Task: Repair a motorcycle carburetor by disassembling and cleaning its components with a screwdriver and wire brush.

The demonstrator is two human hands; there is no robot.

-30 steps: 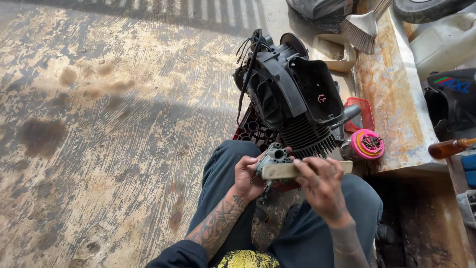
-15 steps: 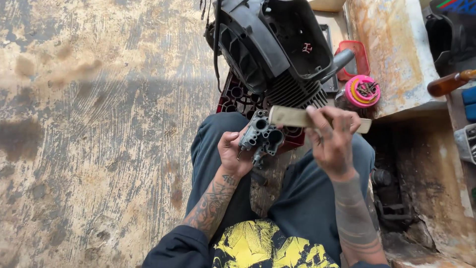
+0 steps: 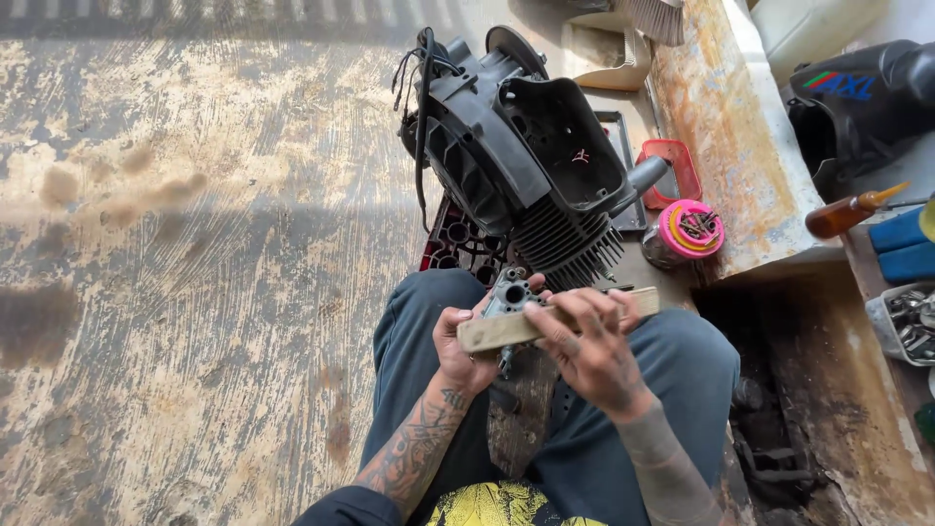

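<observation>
Since a moment ago, both hands sit lower and more central over the lap, the wooden stick tilted less steeply. Left hand (image 3: 469,343) curls shut around a small grey cast-metal carburettor body (image 3: 510,292), its ported face upward. Right hand (image 3: 584,341) closes on the flat pale wooden stick (image 3: 545,319), long axis running left-right, pressed across the part. Beyond stands a black finned plastic-and-metal engine (image 3: 526,166), then a pink round tub of screws (image 3: 688,230) on the rusty surface (image 3: 721,127).
</observation>
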